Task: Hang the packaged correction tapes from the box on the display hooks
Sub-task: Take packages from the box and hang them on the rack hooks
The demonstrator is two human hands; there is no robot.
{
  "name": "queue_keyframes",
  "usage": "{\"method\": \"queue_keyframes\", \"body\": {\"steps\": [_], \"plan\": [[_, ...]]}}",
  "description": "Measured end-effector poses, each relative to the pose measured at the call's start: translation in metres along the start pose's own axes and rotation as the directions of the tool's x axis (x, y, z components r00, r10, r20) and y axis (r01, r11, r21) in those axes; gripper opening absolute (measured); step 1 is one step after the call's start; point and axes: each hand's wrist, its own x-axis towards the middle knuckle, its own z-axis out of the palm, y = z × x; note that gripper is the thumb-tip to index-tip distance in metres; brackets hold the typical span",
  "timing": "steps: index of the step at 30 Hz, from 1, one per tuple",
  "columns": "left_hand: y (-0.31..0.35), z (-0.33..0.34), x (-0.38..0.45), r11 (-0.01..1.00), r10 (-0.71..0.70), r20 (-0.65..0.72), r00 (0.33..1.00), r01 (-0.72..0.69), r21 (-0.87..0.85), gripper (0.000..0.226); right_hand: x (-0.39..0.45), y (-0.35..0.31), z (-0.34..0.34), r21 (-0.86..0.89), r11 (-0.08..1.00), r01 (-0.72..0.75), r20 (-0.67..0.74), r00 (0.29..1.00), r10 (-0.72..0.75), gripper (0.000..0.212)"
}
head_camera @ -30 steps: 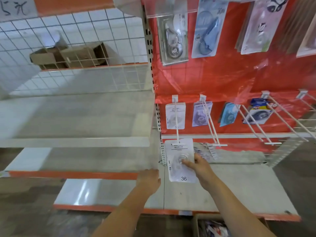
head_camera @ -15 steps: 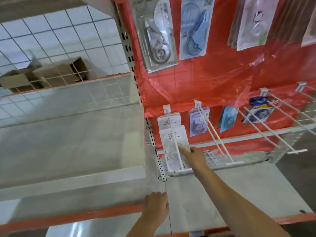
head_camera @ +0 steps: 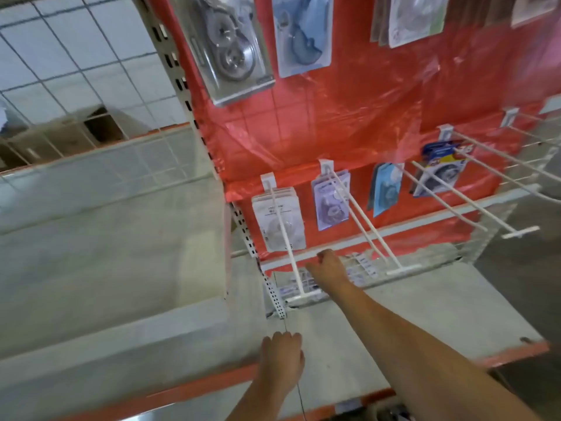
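A stack of white carded correction tape packages (head_camera: pixel 279 221) is seen hung at the back of a long white wire display hook (head_camera: pixel 288 247), up and to the left of the right hand (head_camera: pixel 328 265). That hand is held beside the hook with fingers loosely curled and nothing in them. Nearer the camera, the left hand (head_camera: pixel 283 360) is rested fingers-down on the grey shelf board (head_camera: pixel 425 314). Lilac carded packages (head_camera: pixel 331 202) are hung on the next hook, above and right of the right hand, against red plastic sheeting (head_camera: pixel 349 117).
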Motion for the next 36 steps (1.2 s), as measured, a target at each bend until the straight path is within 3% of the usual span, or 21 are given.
{"method": "queue_keyframes", "body": {"steps": [2, 4, 9, 16, 23, 29, 36], "plan": [[0.013, -0.003, 0.002, 1.000, 0.004, 0.019, 1.000, -0.005, 0.010, 0.027, -0.016, 0.026, -0.018, -0.287, 0.958, 0.005, 0.060, 0.998, 0.012, 0.043], [0.027, -0.006, 0.006, 1.000, -0.004, 0.061, 0.998, 0.002, 0.030, 0.030, -0.033, 0.057, -0.042, -0.540, 0.839, 0.068, 0.115, 0.993, -0.007, 0.043], [0.086, -0.012, -0.001, 0.997, -0.049, 0.134, 0.990, 0.041, 0.062, 0.034, -0.082, 0.127, -0.114, -0.777, 0.616, 0.130, 0.218, 0.974, 0.068, 0.043], [0.212, -0.047, -0.068, 0.995, -0.037, 0.223, 0.974, 0.016, 0.099, 0.041, -0.167, 0.174, -0.244, -0.826, 0.537, 0.170, 0.245, 0.967, 0.070, 0.041], [0.300, -0.140, -0.120, 0.997, 0.016, 0.079, 0.997, -0.022, 0.071, 0.039, -0.229, 0.138, -0.356, -0.807, 0.555, 0.203, 0.245, 0.969, 0.002, 0.042], [0.327, -0.223, -0.148, 0.994, 0.005, -0.064, 0.998, 0.002, 0.108, 0.039, -0.266, 0.080, -0.416, -0.777, 0.588, 0.226, 0.204, 0.973, -0.103, 0.039], [0.321, -0.270, -0.149, 0.993, -0.004, -0.124, 0.992, 0.019, 0.120, 0.035, -0.278, 0.048, -0.443, -0.784, 0.569, 0.249, 0.201, 0.968, -0.147, 0.035]]}}
